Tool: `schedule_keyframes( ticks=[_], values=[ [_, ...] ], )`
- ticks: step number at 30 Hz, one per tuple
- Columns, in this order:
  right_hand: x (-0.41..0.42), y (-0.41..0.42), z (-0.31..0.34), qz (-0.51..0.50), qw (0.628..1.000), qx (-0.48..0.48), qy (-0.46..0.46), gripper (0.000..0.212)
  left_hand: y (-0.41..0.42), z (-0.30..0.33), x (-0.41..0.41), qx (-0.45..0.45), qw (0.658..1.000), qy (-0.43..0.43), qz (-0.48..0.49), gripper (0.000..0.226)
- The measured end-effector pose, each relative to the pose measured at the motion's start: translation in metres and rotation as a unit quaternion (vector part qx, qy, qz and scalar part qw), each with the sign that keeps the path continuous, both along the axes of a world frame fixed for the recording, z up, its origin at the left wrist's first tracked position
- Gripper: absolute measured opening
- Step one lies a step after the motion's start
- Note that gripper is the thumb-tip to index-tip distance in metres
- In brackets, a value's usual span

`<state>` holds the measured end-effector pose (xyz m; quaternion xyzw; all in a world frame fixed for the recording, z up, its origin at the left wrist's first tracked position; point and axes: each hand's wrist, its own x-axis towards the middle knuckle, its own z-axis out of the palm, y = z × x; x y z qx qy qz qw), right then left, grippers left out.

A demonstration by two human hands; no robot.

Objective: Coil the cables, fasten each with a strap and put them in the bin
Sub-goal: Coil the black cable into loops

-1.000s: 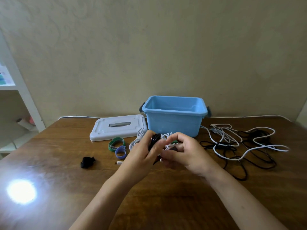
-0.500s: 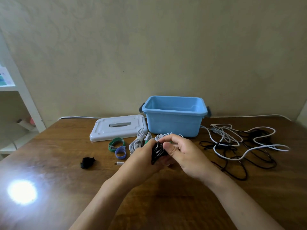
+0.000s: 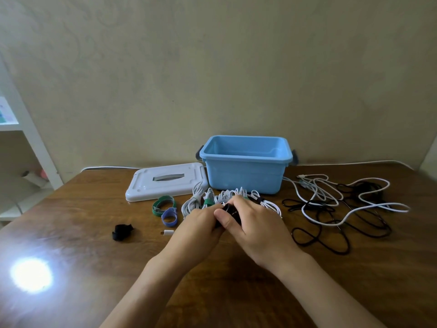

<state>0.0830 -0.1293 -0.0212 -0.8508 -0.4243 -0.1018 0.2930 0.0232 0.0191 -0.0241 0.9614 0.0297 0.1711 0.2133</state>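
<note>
beige wall is seen behind a brown wooden table, with a white shelf at far left and a bright glare spot on the tabletop. blue bin is set at the back centre, open, nothing seen inside it. white lid is laid flat just left of the bin. loose cables, white and black, are tangled at right, well apart from the bin's mouth. white coils, already strapped, are laid in front of the bin, just behind the hands. left hand and right hand are held together at centre above the table, fingers curled, both gripping a small black coil; most of it is hidden by the fingers, so strap progress cannot be told. green strap and blue strap, each looped, are touching each other left of the hands. black strap is lying further left. white plug is lying near the left wrist.
</note>
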Motion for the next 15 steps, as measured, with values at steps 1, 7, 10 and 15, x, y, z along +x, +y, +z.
schedule_keyframes(
  ticks=[1, 7, 10, 15],
  values=[
    [0.001, 0.001, 0.0, -0.003, 1.0, -0.002, -0.016, 0.054, -0.001, 0.004, -0.003, 0.003, 1.0, -0.004, -0.002, 0.026],
    [0.005, 0.004, 0.001, -0.004, 0.998, -0.013, -0.067, 0.054, -0.007, 0.016, -0.01, -0.032, 0.998, 0.054, 0.012, 0.035],
    [0.006, 0.005, 0.0, 0.009, 0.999, 0.009, -0.031, 0.047, -0.008, 0.018, -0.01, -0.03, 0.998, 0.052, 0.013, 0.039],
    [0.015, 0.004, -0.008, 0.033, 0.995, 0.091, 0.032, 0.042, -0.008, 0.017, -0.013, -0.061, 0.994, 0.051, -0.079, 0.027]
  ],
)
